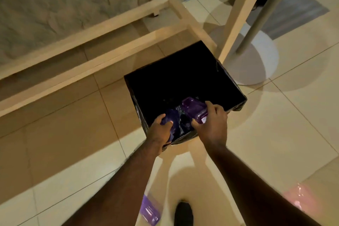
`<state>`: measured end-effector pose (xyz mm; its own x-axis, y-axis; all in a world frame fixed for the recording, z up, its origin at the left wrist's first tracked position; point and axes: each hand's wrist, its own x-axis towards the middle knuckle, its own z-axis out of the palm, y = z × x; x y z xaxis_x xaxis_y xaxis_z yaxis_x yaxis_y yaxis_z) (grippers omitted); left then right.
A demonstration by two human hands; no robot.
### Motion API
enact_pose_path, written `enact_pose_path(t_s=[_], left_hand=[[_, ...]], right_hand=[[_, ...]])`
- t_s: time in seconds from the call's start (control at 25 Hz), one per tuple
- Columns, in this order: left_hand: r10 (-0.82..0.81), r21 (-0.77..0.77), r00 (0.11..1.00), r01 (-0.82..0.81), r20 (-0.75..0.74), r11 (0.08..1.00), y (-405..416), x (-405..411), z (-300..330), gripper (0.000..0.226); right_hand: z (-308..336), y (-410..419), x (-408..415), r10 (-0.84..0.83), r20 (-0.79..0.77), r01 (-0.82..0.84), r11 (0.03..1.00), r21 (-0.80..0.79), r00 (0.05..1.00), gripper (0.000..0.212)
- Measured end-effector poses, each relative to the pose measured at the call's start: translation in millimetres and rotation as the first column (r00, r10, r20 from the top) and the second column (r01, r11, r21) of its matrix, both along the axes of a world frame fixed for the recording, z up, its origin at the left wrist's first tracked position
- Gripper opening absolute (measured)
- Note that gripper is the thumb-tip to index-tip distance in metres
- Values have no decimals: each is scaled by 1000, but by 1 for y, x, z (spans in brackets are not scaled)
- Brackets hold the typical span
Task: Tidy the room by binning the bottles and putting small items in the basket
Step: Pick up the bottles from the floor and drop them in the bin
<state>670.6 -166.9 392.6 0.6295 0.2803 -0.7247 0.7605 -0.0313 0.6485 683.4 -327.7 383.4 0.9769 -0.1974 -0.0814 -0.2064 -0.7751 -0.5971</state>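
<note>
Both arms reach down over the black bin (185, 82), a square one lined with a dark bag, standing on the tiled floor (293, 115). The left hand (161, 130) is curled round a purple bottle (173, 117) at the bin's near-left corner, fingers wrapped over its top. The right hand (212, 119) grasps a second purple bottle (195, 108), thumb on one side and fingers over the other, holding it just inside the bin's near edge. Both bottles sit within the bin's opening, close beside each other with the crinkled liner showing between them.

On the floor nearer than the bin lies another purple bottle (150, 211), and off to the near right of the bin a pink bottle (297, 198), both blurred. Beyond the bin stand pale wooden frame rails (91, 64) with a bed's quilted cover (64, 5) behind them, and to the bin's far right a round white pedestal base (256, 64).
</note>
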Motion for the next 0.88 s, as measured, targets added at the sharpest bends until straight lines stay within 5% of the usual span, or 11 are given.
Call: enact_pose_path(t_s=[0.32, 0.64, 0.88], left_hand=[[-171, 98, 973, 188, -157, 977, -13, 36, -55, 36], [-483, 219, 845, 529, -230, 820, -15, 44, -81, 36], [-562, 445, 827, 502, 5, 742, -4, 12, -52, 30]], right_hand=[[-58, 23, 47, 217, -149, -259, 886, -385, 965, 74], [-76, 26, 53, 260, -294, -365, 842, -398, 920, 34], [-52, 30, 11, 300, -130, -326, 897, -300, 945, 22]])
